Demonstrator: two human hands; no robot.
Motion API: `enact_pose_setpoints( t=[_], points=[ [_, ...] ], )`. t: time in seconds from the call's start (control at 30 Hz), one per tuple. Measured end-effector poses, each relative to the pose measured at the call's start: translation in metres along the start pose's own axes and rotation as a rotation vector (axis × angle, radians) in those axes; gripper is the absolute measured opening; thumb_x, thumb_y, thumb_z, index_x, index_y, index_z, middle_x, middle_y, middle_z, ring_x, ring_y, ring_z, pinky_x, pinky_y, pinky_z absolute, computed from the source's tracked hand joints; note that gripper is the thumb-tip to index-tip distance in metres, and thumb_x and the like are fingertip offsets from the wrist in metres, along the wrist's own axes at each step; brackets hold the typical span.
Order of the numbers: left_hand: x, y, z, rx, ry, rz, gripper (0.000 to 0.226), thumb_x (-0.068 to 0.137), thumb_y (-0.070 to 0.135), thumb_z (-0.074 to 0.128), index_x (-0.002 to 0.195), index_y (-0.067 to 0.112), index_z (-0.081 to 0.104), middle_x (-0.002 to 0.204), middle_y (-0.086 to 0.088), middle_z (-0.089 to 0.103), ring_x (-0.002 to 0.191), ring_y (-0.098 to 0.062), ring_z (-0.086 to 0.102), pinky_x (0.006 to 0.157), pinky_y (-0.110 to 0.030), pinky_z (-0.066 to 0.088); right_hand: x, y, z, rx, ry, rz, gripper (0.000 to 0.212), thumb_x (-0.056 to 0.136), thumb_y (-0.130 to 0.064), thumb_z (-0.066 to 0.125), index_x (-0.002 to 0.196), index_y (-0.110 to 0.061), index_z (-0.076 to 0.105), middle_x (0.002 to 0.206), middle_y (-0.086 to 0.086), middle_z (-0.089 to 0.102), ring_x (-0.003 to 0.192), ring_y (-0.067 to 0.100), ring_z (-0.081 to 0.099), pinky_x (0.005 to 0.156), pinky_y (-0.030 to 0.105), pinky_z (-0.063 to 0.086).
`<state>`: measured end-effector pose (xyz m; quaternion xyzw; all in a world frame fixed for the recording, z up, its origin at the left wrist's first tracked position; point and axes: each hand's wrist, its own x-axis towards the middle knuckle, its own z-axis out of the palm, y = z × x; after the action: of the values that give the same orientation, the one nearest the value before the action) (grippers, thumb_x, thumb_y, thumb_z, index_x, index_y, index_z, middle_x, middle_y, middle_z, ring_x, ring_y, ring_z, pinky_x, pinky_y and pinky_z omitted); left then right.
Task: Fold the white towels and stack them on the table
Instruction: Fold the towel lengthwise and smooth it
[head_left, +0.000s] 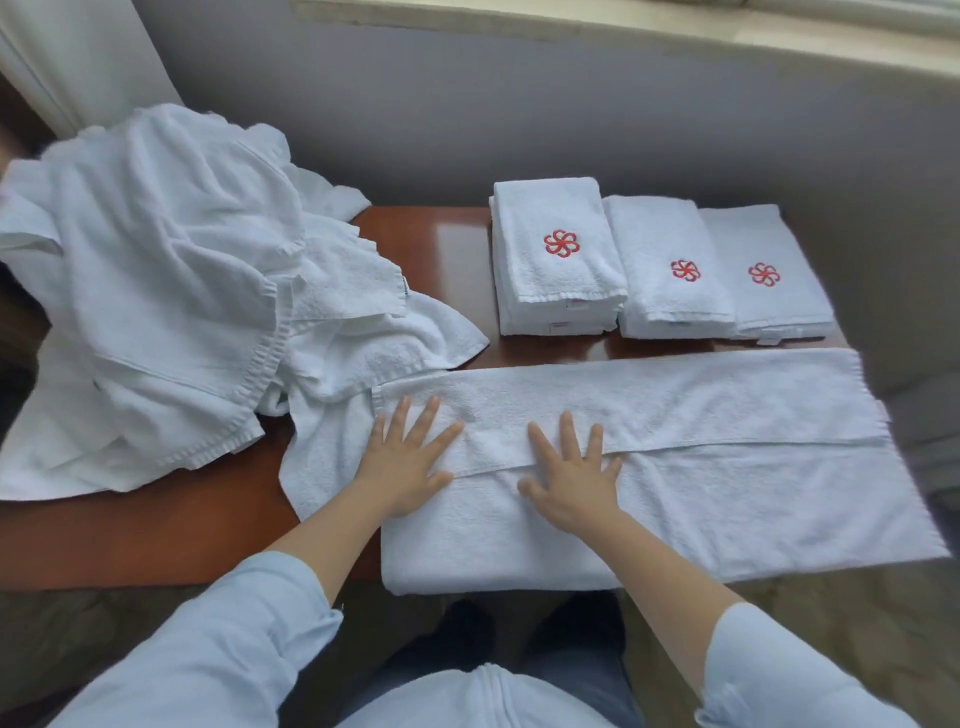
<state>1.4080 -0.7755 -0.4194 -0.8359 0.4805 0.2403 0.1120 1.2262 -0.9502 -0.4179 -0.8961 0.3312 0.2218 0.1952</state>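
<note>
White long towel (727, 493): terry cloth, spread lengthwise along the table's near edge, hanging a little over that edge and past the table's right end.
Fold on it: the far long side is turned over toward the near side, and its hemmed edge runs across the middle of the towel from left to right.
Wooden table (441, 244): glossy reddish-brown top, bearing all the towels.
Left hand (402, 462): flat on the long towel near its left end, fingers straight and spread, pressing on the turned-over flap and gripping nothing.
Right hand (571, 478): flat just beside the left hand, fingers spread across the flap's edge, palm down, holding nothing.
Loose pile (171, 270): crumpled white towels heaped on the table's left end, hems showing, one corner touching the long towel's left end.
Left stack (556, 260): folded towels at the table's far side, the tallest of the three, with a red flower emblem (561, 243) on top.
Middle stack (670, 270): touching the left stack, lower, same red emblem.
Right stack (769, 275): at the table's far right corner, thinnest, touching the middle stack, emblem up.
Sleeves (234, 639): light blue, pushed up the forearms.
</note>
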Motion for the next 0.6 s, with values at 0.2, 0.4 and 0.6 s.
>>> enact_pose_setpoints(
  t=[0.2, 0.4, 0.6],
  points=[
    [0.013, -0.010, -0.016, -0.028, -0.012, 0.012, 0.071, 0.098, 0.058, 0.036, 0.153, 0.045, -0.008, 0.159, 0.003, -0.030, 0.147, -0.032, -0.026, 0.120, -0.055, -0.006, 0.016, -0.003, -0.015, 0.027, -0.009, -0.010, 0.070, 0.095, -0.051, 0.042, 0.152, -0.045, 0.002, 0.163, -0.003, -0.020, 0.146, 0.042, -0.023, 0.112, 0.071, 0.002],
    [-0.021, 0.003, 0.003, -0.117, 0.140, -0.010, 0.061, 0.102, 0.041, 0.043, 0.155, 0.038, 0.014, 0.165, -0.003, -0.011, 0.151, -0.026, -0.012, 0.123, -0.044, 0.000, -0.023, 0.013, 0.002, 0.038, 0.117, -0.125, 0.063, 0.098, -0.042, 0.045, 0.155, -0.034, 0.018, 0.166, -0.001, -0.004, 0.151, 0.029, -0.012, 0.121, 0.056, 0.001],
    [-0.082, 0.037, 0.040, -0.202, 0.251, 0.089, 0.061, 0.093, 0.046, 0.056, 0.148, 0.028, 0.037, 0.160, -0.001, 0.020, 0.150, -0.023, 0.010, 0.120, -0.038, 0.015, -0.064, 0.022, 0.034, 0.126, 0.193, -0.352, 0.051, 0.098, -0.033, 0.051, 0.147, -0.026, 0.040, 0.160, 0.000, 0.023, 0.152, 0.022, 0.007, 0.122, 0.044, -0.001]
  ],
)
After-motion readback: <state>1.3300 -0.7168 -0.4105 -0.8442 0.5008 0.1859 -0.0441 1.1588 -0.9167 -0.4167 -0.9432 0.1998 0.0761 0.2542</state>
